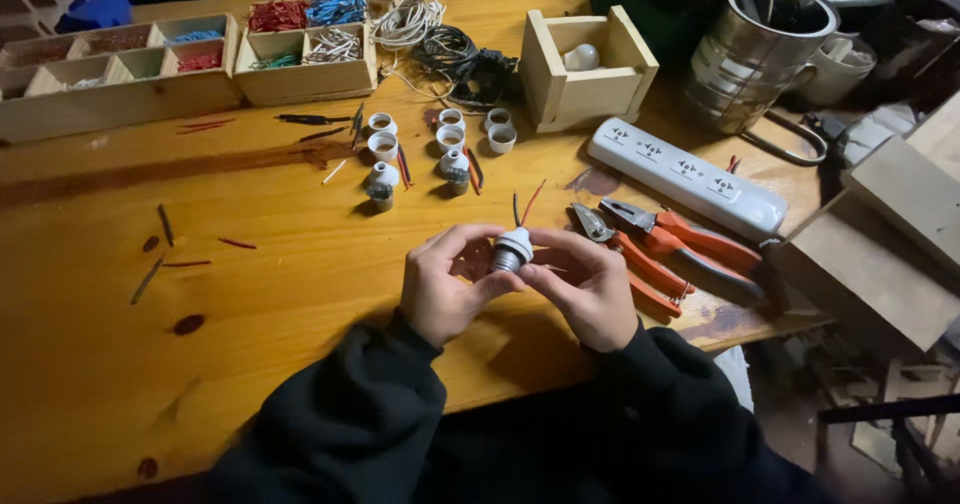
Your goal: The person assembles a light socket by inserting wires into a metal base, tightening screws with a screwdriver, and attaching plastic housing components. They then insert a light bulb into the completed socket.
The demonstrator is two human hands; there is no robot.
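Wooden trays (130, 89) of coloured wire bits fill the upper left; a white power strip (688, 178) lies right of centre. Bare table (120, 364) spreads at lower left, its near edge under the sleeves. At centre, left hand (445, 286) and right hand (590, 289) pinch a white socket (511, 251), wires up.

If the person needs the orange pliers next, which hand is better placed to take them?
The right hand, probably. The orange pliers lie on the table just beside it, while the left hand is on the far side of the white lamp socket, which both hands grip.
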